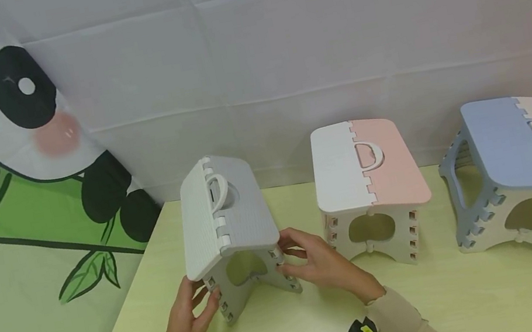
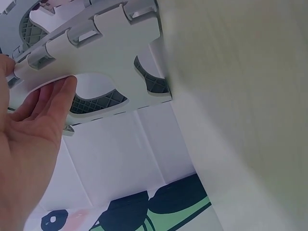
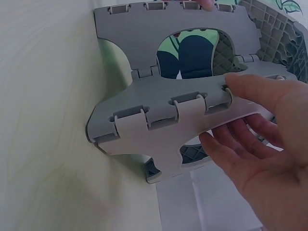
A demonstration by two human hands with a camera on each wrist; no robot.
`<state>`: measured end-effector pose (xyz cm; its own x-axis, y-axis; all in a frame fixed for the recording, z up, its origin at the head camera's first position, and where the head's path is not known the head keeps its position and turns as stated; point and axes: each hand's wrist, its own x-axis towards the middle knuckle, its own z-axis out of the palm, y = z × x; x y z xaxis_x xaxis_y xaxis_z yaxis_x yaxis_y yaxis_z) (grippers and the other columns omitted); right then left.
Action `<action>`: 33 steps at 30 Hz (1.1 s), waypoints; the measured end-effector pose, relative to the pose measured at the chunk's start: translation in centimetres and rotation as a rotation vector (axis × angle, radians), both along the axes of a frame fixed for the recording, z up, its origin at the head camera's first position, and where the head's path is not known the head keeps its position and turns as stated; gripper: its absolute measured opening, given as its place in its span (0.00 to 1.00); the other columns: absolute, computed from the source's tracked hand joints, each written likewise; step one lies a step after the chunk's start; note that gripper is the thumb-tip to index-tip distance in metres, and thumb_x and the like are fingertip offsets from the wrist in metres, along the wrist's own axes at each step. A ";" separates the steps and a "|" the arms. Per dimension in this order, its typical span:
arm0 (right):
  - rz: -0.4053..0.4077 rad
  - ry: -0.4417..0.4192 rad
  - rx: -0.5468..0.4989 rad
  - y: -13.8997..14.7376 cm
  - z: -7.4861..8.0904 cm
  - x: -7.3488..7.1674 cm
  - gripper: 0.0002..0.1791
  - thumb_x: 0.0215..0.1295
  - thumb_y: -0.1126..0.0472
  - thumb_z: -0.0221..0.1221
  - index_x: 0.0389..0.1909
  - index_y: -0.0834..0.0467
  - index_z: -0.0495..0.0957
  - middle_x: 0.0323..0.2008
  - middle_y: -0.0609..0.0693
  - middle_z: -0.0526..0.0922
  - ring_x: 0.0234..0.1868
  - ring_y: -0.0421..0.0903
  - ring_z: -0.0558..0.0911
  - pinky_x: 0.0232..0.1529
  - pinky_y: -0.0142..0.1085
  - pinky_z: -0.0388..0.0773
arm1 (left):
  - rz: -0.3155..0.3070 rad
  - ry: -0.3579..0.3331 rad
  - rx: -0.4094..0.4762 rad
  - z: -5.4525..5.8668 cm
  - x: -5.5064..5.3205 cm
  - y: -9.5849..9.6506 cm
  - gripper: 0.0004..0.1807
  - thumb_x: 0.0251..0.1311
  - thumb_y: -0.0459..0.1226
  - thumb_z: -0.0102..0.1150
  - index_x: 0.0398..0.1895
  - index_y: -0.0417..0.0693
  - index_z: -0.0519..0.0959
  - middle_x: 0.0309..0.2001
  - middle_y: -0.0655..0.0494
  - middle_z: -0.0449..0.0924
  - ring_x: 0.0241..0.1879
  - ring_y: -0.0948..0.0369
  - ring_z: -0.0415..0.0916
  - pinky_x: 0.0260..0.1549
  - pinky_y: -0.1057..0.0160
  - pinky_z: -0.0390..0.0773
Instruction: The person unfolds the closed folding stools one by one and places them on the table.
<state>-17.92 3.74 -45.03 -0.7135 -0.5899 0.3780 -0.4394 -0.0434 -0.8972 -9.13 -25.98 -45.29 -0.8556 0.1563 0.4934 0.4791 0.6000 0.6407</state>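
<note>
A white and grey folding step stool [image 1: 252,210] stands partly folded on the left of the table, its top peaked along the hinge line and its front panel bent inward. My left hand [image 1: 186,318] grips the stool's left leg side, thumb at the front edge. In the left wrist view, the left hand's fingers [image 2: 60,98] reach into the side panel's cutout. The right side is held by my right hand [image 1: 322,264]. The right wrist view shows that thumb [image 3: 252,86] on the hinged front edge and the fingers curled into the side opening.
A white and pink folding stool [image 1: 336,171] stands unfolded to the right. Farther right is a blue and pale pink one [image 1: 508,147], also unfolded. A small black object with a yellow label [image 1: 362,331] is by my right sleeve. A printed cloth [image 1: 279,57] hangs behind the table.
</note>
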 end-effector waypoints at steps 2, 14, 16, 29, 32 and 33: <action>0.007 0.000 0.004 0.0 0.2 0.0 0.26 0.65 0.72 0.68 0.61 0.59 0.73 0.55 0.54 0.80 0.59 0.50 0.79 0.66 0.40 0.74 | 0.004 0.005 -0.009 0.1 0.0 0.0 0.34 0.64 0.22 0.63 0.72 0.41 0.64 0.64 0.51 0.74 0.61 0.70 0.73 0.57 0.73 0.75; 0.037 0.067 0.051 0.6 1.2 0.3 0.26 0.68 0.74 0.60 0.67 0.65 0.70 0.58 0.57 0.77 0.62 0.54 0.77 0.66 0.46 0.74 | -0.054 0.153 -0.052 0.7 0.4 -0.5 0.33 0.55 0.17 0.66 0.65 0.38 0.70 0.58 0.50 0.74 0.59 0.67 0.73 0.58 0.69 0.77; 0.023 0.078 0.059 0.7 1.3 0.4 0.27 0.68 0.75 0.58 0.68 0.65 0.69 0.59 0.57 0.77 0.62 0.54 0.77 0.66 0.44 0.74 | -0.040 0.166 -0.054 0.8 0.5 -0.6 0.32 0.54 0.16 0.66 0.63 0.37 0.71 0.56 0.51 0.75 0.58 0.67 0.73 0.58 0.69 0.76; -0.083 0.148 0.038 1.0 2.4 0.0 0.28 0.69 0.77 0.55 0.69 0.64 0.68 0.65 0.56 0.74 0.66 0.52 0.75 0.67 0.44 0.73 | 0.099 0.232 -0.092 2.0 0.5 -0.9 0.31 0.55 0.17 0.65 0.64 0.36 0.74 0.57 0.48 0.77 0.62 0.71 0.69 0.64 0.77 0.65; -0.099 0.173 0.020 1.0 2.7 -0.1 0.27 0.70 0.77 0.55 0.69 0.64 0.68 0.65 0.56 0.74 0.66 0.53 0.75 0.67 0.43 0.73 | 0.106 0.256 -0.081 2.3 0.4 -1.0 0.31 0.55 0.17 0.64 0.65 0.35 0.74 0.58 0.45 0.77 0.61 0.68 0.69 0.64 0.76 0.64; -0.104 0.181 0.015 1.0 2.8 -0.1 0.28 0.69 0.77 0.55 0.69 0.64 0.68 0.65 0.56 0.74 0.66 0.54 0.75 0.67 0.43 0.73 | 0.107 0.265 -0.077 2.5 0.3 -1.0 0.31 0.55 0.17 0.64 0.65 0.34 0.73 0.58 0.44 0.77 0.61 0.66 0.70 0.64 0.75 0.64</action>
<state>-18.01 4.78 -42.24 -0.6924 -0.5227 0.4973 -0.5947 0.0234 -0.8036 -8.82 -27.02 -42.81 -0.7124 0.1179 0.6918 0.5549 0.6982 0.4524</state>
